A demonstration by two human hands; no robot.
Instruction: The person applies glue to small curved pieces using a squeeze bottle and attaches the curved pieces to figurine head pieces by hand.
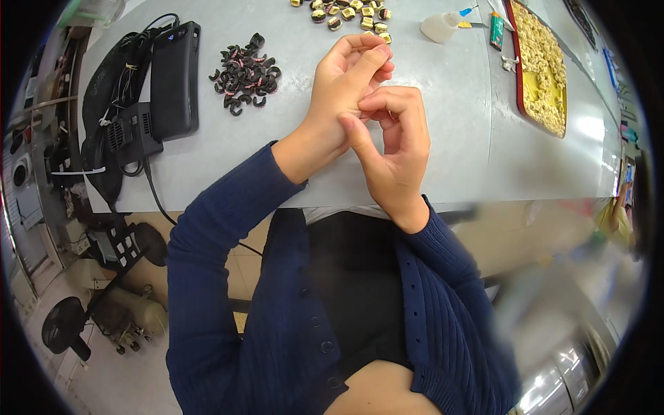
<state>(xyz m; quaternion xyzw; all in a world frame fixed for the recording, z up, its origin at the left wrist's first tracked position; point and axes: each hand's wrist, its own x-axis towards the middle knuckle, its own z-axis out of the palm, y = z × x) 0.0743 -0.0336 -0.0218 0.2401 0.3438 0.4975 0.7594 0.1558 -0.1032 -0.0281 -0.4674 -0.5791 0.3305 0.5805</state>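
My left hand (344,77) is raised over the grey table, palm turned inward, its fingers curled and the thumb lying along them. Whatever it may hold is hidden. My right hand (398,142) is beside it, thumb and forefinger bent toward each other against the heel of the left palm. Nothing I can name shows between those fingertips. Left of the hands lies a loose pile of small curved black pieces (246,75) with some pinkish edges. Beyond the hands are several small blocky yellow-and-dark pieces (348,12).
A black box-shaped device (175,79) with cables and a black bag (104,104) occupy the table's left side. At right are a translucent squeeze bottle (440,28) with blue tip, a small green item (496,32), and a red-rimmed tray (520,76) of small cream-yellow pieces.
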